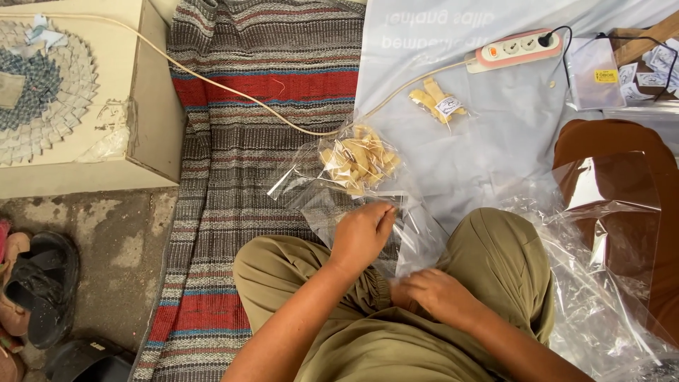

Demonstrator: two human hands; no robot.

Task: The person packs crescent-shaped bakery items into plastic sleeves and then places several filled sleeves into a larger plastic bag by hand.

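1. A person sits cross-legged on a striped woven mat (276,106), packing pale yellow snack pieces into clear plastic bags; the filling of one bag looks done and its closing appears to be the step in hand.

2. The left hand (362,233) reaches forward, its fingers (385,214) pinched on the clear film at the near edge of the filled snack bag (357,164), which lies on the mat just beyond the person's knees.

3. The right hand (437,293) rests low beside the right knee, nearer the body than the filled bag, fingers curled around a loose fold of plastic (417,247); how firmly they grip cannot be told.

4. A smaller labelled packet (438,102) lies beyond and to the right of the filled bag, on a white sheet (509,134), with a pink-and-white power strip (513,48) farther off.

5. Empty clear bags (601,283) are heaped to the right of the filled bag.

6. The next move, by the look of it, calls for gathering the open mouth flat and keeping the pieces from spilling.
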